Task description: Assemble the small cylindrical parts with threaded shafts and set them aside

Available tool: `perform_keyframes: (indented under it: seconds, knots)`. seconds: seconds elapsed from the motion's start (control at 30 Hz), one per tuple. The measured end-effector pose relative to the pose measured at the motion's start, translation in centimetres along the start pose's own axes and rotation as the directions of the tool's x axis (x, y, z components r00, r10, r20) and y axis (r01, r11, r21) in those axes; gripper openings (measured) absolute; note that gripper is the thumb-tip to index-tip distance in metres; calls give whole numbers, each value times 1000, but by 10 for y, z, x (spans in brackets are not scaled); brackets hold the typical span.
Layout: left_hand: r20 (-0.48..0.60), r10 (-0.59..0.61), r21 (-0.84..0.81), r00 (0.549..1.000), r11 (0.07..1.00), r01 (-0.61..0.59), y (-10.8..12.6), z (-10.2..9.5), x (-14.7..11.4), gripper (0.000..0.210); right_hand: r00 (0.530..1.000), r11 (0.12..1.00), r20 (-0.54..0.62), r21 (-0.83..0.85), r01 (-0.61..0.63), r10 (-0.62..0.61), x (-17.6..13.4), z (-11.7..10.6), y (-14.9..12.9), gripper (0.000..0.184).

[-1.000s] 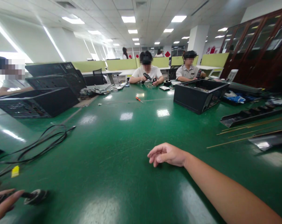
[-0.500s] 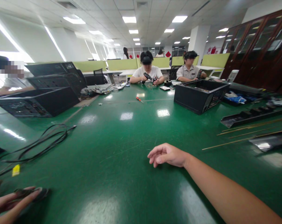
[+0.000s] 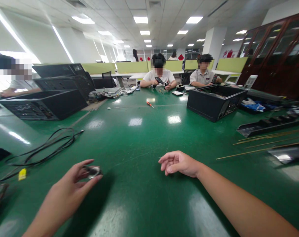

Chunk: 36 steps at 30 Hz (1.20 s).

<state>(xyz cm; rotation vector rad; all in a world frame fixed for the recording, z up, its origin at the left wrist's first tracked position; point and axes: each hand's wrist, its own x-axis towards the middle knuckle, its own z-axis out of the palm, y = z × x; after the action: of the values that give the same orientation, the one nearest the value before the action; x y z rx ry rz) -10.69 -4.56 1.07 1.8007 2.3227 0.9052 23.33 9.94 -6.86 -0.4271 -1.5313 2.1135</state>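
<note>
On the green table point(image 3: 134, 144), a looped black cable point(image 3: 70, 141) lies at left beside a yellow tag point(image 3: 22, 174). Farther off is an orange screwdriver point(image 3: 150, 104). At right stands 1 open black computer case point(image 3: 201, 104), with thin brass-coloured rods point(image 3: 265, 137) nearer. Across sit 2 people; the white-shirted person point(image 3: 146, 79) holds a power drill point(image 3: 159, 80).

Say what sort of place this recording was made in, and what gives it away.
Probably an open-plan office with a shared workbench for computer hardware: an open computer case stands on the right, a drill-like tool shows at the far side, and yellow-green partitions run behind.
</note>
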Motion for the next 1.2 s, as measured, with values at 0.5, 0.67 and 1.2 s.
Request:
perform_keyframes:
  seconds: [0.5,0.67,1.2]
  knots:
    - [137,584,-523,800,729,-442,99,103,6,32,962,740,-64,-653,160,-265,-8,20,-8,40]
    - [90,541,-480,836,760,-439,92,104,3,29,939,659,-86,-733,168,-334,-9,23,-10,37]
    - [75,564,-504,822,733,-457,94,109,4,25,887,480,-32,-850,218,-460,-10,27,-10,24]
